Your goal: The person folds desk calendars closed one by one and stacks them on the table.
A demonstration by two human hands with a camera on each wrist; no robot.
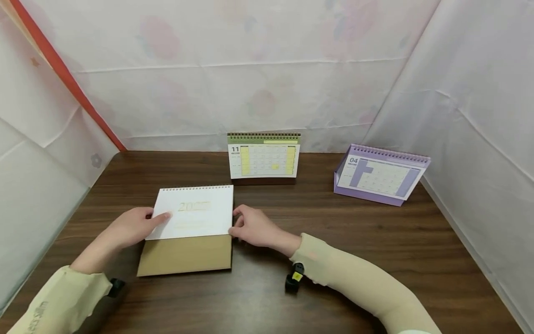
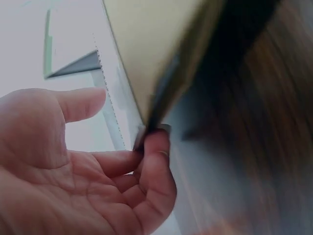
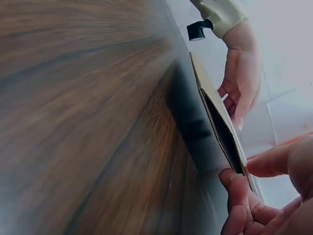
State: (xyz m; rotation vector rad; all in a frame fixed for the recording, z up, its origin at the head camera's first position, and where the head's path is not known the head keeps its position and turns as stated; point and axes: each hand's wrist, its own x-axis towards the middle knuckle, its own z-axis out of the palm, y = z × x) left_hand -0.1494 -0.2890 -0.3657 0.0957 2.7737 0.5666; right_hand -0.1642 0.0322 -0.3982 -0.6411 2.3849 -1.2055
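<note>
A white desk calendar (image 1: 196, 211) with a tan base (image 1: 187, 255) and gold "2027"-like lettering lies low on the table, its ring binding along the far edge. My left hand (image 1: 132, 227) holds its left edge, the thumb over the white cover. In the left wrist view, curled fingers (image 2: 159, 181) meet the edge of the tan board (image 2: 142, 44). At the opposite side, my right hand (image 1: 254, 227) grips the right edge. The right wrist view shows the thumb (image 3: 271, 161) on the cover side and fingertips below, with a dark gap between the boards.
Behind stands a green-topped calendar (image 1: 263, 157) showing 11. A purple calendar (image 1: 379, 176) showing 04 stands at the right, angled. All are on a dark wooden table (image 1: 333, 241), with pale curtains (image 1: 250, 93) around it. Black wrist devices (image 1: 294, 278) sit at both cuffs.
</note>
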